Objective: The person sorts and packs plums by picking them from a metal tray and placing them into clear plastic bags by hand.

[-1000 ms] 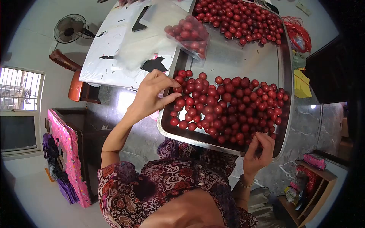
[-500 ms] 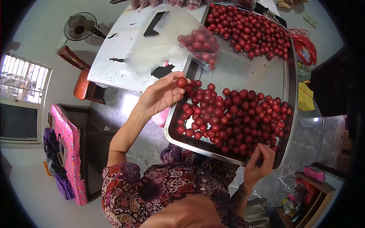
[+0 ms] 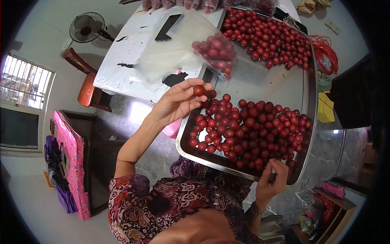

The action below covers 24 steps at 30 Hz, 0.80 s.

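Note:
My left hand (image 3: 178, 101) pinches a round red plum (image 3: 198, 90) between thumb and fingertips at the left rim of the metal tray (image 3: 181, 147). A loose pile of plums (image 3: 256, 130) covers the near half of that tray. At the near right rim, my right hand (image 3: 274, 177) has its thumb and fingers closed together beside the pile; what they hold, if anything, is hidden. A clear plastic bag with plums inside (image 3: 215, 51) lies across the tray's left edge.
More plums (image 3: 266, 36) fill the tray's far end. On the white-covered table (image 3: 118, 69) are flat plastic bags (image 3: 162, 61) and a phone (image 3: 168, 27). Filled bags (image 3: 189, 4) line the back. A chair (image 3: 87, 87) and fan (image 3: 86, 28) stand to the left.
My left hand, still holding the plum, has shifted slightly right and down. My right hand has moved a little left and down along the near rim.

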Available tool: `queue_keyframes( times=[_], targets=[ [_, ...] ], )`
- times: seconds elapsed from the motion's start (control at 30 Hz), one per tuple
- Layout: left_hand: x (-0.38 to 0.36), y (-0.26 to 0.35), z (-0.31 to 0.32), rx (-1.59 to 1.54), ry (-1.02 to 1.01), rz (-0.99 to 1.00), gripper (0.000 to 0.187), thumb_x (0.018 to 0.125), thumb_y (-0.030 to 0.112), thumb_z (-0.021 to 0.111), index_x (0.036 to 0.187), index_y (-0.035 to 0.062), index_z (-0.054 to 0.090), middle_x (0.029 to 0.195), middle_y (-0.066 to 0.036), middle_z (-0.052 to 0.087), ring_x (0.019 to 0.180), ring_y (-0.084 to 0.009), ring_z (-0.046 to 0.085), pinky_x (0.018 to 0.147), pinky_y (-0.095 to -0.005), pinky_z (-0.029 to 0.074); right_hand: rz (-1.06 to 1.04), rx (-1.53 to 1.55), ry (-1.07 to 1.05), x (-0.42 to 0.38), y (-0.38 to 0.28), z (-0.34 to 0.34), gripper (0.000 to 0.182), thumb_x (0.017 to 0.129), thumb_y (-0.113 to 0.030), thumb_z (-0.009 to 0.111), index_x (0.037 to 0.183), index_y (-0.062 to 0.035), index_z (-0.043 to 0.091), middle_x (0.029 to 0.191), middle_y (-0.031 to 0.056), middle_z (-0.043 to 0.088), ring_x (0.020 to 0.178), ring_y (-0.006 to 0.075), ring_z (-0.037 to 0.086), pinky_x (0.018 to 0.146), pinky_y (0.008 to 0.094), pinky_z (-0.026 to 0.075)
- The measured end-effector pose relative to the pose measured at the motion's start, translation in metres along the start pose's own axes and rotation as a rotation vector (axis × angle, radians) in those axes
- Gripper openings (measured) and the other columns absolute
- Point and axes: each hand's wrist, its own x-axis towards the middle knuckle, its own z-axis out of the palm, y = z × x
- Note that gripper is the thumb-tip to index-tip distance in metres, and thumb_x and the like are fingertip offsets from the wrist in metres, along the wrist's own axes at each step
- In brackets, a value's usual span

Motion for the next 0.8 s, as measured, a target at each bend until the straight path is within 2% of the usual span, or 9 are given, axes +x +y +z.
queue_keyframes(
  times=[0.17, 0.33, 0.57, 0.63, 0.67, 0.7, 0.77, 0.8],
  targets=[
    [0.0, 0.001, 0.0, 0.027, -0.007, 0.006, 0.034, 0.098, 0.006, 0.053, 0.131, -0.003, 0.05, 0.125, -0.019, 0.059, 0.107, -0.028, 0.065, 0.092, -0.0325, 0.056, 0.009, 0.028, -0.052, -0.001, -0.008, 0.005, 0.014, 0.085, 0.006, 0.063, 0.097, -0.0001, 0.065, 0.093, 0.0135, 0.065, 0.085, 0.0286, 0.064, 0.076, 0.0358, 0.051],
    [0.002, 0.003, -0.003, -0.102, -0.007, -0.061, 0.035, 0.099, 0.006, 0.051, 0.132, -0.0027, 0.048, 0.114, -0.016, 0.061, 0.107, -0.0294, 0.065, 0.091, -0.0338, 0.056, -0.021, -0.002, -0.04, 0.001, -0.006, 0.007, 0.015, 0.084, 0.007, 0.065, 0.097, -0.0006, 0.065, 0.093, 0.0127, 0.063, 0.084, 0.0283, 0.064, 0.073, 0.0355, 0.052],
    [0.005, 0.002, -0.004, -0.109, -0.037, -0.066, 0.035, 0.101, 0.008, 0.049, 0.134, -0.0017, 0.047, 0.122, -0.019, 0.059, 0.106, -0.0282, 0.065, 0.09, -0.0329, 0.056, -0.029, -0.016, -0.025, 0.001, -0.006, 0.007, 0.016, 0.083, 0.006, 0.067, 0.097, -0.0013, 0.066, 0.093, 0.0116, 0.062, 0.083, 0.0282, 0.064, 0.072, 0.0356, 0.053],
    [0.007, 0.004, 0.006, 0.027, 0.077, -0.058, 0.035, 0.1, 0.01, 0.051, 0.134, 0.0009, 0.048, 0.127, -0.022, 0.055, 0.099, -0.0255, 0.066, 0.085, -0.0339, 0.058, -0.027, -0.026, -0.02, 0.001, -0.006, 0.006, 0.016, 0.082, 0.005, 0.068, 0.096, -0.0015, 0.066, 0.093, 0.0115, 0.062, 0.083, 0.0281, 0.064, 0.072, 0.036, 0.053],
    [0.011, 0.005, 0.012, 0.173, 0.082, -0.049, 0.036, 0.098, 0.013, 0.056, 0.132, 0.0014, 0.05, 0.125, -0.019, 0.057, 0.095, -0.022, 0.066, 0.086, -0.0323, 0.057, -0.024, -0.018, -0.033, 0.001, -0.006, 0.006, 0.015, 0.082, 0.005, 0.068, 0.096, -0.0017, 0.067, 0.092, 0.0115, 0.063, 0.083, 0.028, 0.064, 0.072, 0.0364, 0.054],
    [0.015, 0.008, 0.021, 0.172, 0.067, -0.055, 0.036, 0.098, 0.013, 0.056, 0.132, 0.0014, 0.05, 0.125, -0.019, 0.057, 0.095, -0.022, 0.066, 0.086, -0.0323, 0.057, -0.022, -0.029, -0.021, 0.001, -0.006, 0.005, 0.015, 0.082, 0.005, 0.068, 0.096, -0.0017, 0.067, 0.092, 0.0115, 0.063, 0.083, 0.028, 0.064, 0.072, 0.0364, 0.054],
    [0.021, 0.015, 0.043, 0.6, 0.101, -0.002, 0.033, 0.096, 0.009, 0.06, 0.128, -0.0003, 0.054, 0.106, -0.009, 0.064, 0.098, -0.017, 0.067, 0.084, -0.0257, 0.054, -0.026, 0.016, -0.032, 0.001, -0.004, 0.005, 0.016, 0.081, 0.004, 0.069, 0.095, -0.0021, 0.068, 0.091, 0.0112, 0.063, 0.083, 0.0278, 0.065, 0.072, 0.0368, 0.054],
    [0.03, 0.019, 0.049, 0.695, 0.054, 0.012, 0.03, 0.096, 0.008, 0.061, 0.124, 0.0007, 0.057, 0.099, -0.004, 0.062, 0.093, -0.0134, 0.066, 0.081, -0.0236, 0.053, -0.04, 0.022, -0.024, 0.001, -0.003, 0.005, 0.017, 0.08, 0.004, 0.069, 0.096, -0.0028, 0.068, 0.092, 0.0105, 0.064, 0.083, 0.028, 0.065, 0.072, 0.0364, 0.054]
  ],
)
